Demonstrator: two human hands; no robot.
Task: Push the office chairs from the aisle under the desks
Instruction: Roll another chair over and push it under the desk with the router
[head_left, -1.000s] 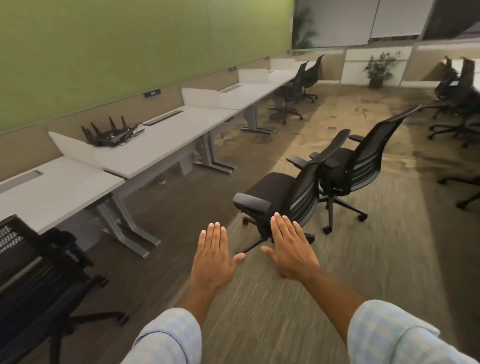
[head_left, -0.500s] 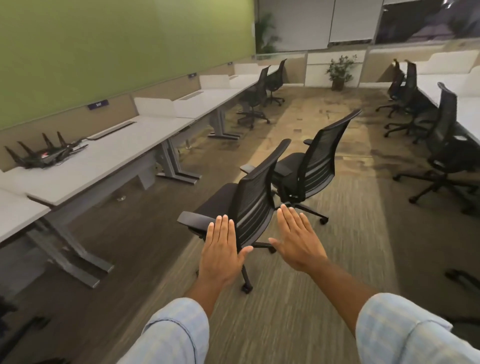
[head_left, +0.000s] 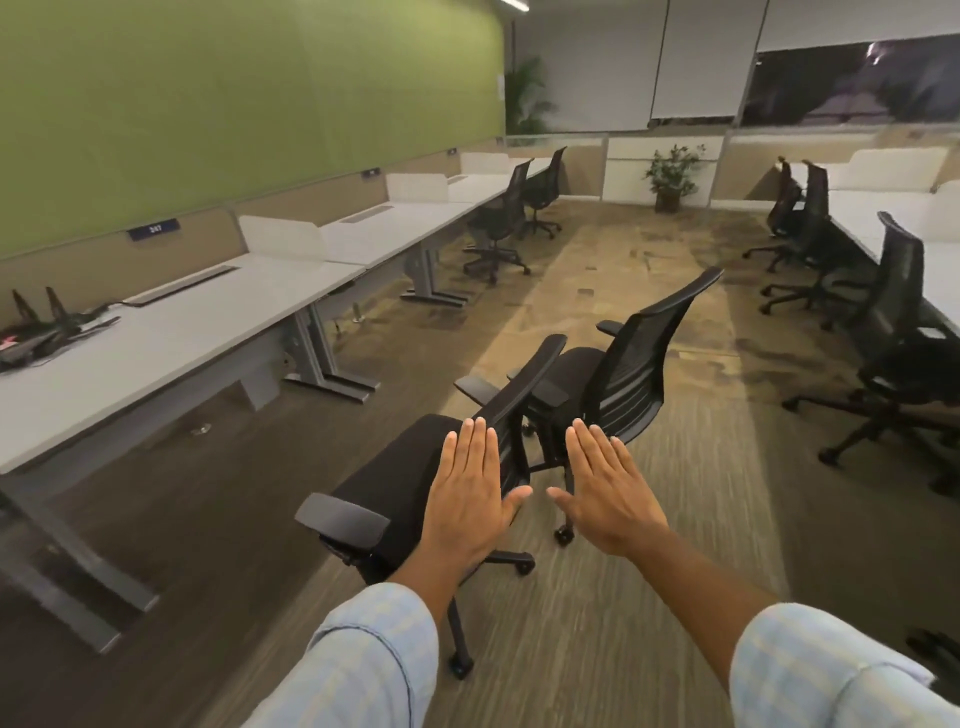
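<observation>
Chair (head_left: 410, 483) faces left toward desks (head_left: 171, 332); both hands (head_left: 470, 493) (head_left: 605, 491) flat, released, behind its backrest.

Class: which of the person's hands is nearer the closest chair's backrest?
Left. The left hand overlaps the backrest; the right hand hovers beside it, over carpet.

An open-plan office: long white desks (head_left: 218, 317) with low dividers (head_left: 283, 236) run along a green wall (head_left: 234, 93), black mesh office chairs (head_left: 623, 374) stand on a carpeted aisle (head_left: 649, 519) (numbered seat plaques (head_left: 154, 228), potted plant (head_left: 670, 176)).
</observation>
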